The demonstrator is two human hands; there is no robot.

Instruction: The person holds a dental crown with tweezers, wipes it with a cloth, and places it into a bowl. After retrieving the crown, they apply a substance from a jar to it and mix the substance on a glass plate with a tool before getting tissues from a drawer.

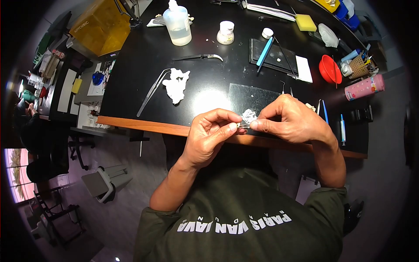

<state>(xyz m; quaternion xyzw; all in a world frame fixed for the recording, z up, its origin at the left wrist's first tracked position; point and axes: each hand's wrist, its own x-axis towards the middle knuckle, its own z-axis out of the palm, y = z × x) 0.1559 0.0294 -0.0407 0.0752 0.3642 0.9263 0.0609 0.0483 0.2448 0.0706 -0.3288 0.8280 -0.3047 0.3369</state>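
Note:
Over the front edge of the black table [131,102], my left hand [209,135] pinches a tiny pale piece [238,125] between thumb and fingertip. Facing it, my right hand [290,120] has thumb and index finger closed on a small metallic item [245,125] that reaches toward the pale piece. What exactly this item is cannot be made out. Just behind the fingertips lies a crumpled whitish bit [249,115], beside a clear flat plate [251,94]. A crumpled white tissue [176,86] lies to the left, next to bent tweezers [152,93].
At the back stand a squeeze bottle [177,26] and a small jar [225,33]. Curved tweezers [200,57] lie mid-table. On the right are a black tray [273,56], a red bowl [330,69], a pink bottle [364,87] and a syringe [343,129]. Another person sits far left.

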